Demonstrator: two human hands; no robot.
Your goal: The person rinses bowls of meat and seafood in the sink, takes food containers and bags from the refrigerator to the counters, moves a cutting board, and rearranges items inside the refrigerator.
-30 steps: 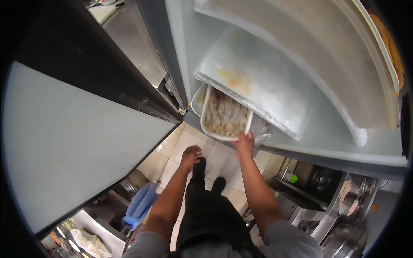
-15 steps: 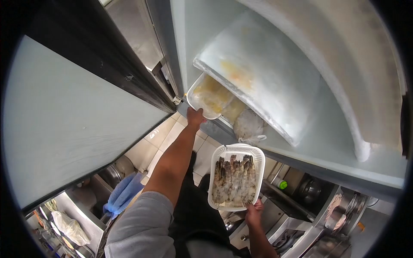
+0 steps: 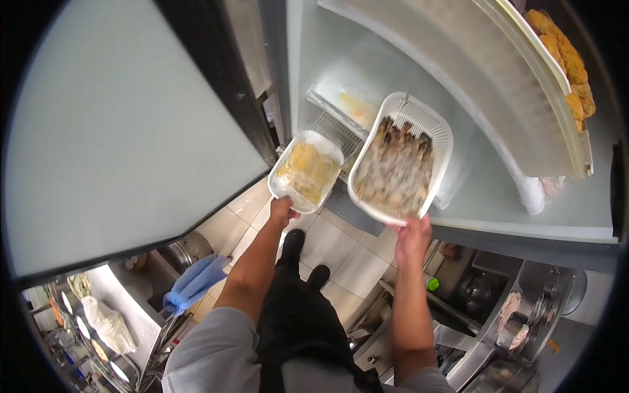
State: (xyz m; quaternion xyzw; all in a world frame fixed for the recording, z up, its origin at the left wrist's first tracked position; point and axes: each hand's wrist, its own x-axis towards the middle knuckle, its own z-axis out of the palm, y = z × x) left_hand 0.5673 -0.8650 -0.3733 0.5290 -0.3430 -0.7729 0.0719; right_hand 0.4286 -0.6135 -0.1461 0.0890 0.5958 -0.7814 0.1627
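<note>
My left hand (image 3: 284,211) grips the near edge of a small white tray (image 3: 273,185), which holds something yellow wrapped in clear plastic (image 3: 304,169). With its fingers on the near rim, my right hand (image 3: 413,237) holds a white slotted basket (image 3: 443,135) of shrimp (image 3: 397,168), slightly blurred. Both containers are at the opening of a frosty freezer (image 3: 475,124). Behind them is an iced slab or shelf with a yellow stain (image 3: 357,108), partly hidden by the basket. A wire rack (image 3: 334,131) shows between the two containers.
The freezer door (image 3: 124,137) stands open at the left. A blue cloth (image 3: 196,283) hangs below it. Orange-brown food pieces (image 3: 563,59) lie in a container at upper right. Metal pans and a green-capped bottle (image 3: 432,283) are at lower right; a plastic bag (image 3: 110,326) is lower left.
The shrimp basket, first drawn out toward my body, has risen back up toward the freezer. My left hand has pulled the yellow-filled tray outward. The bag behind them is no longer visible.
</note>
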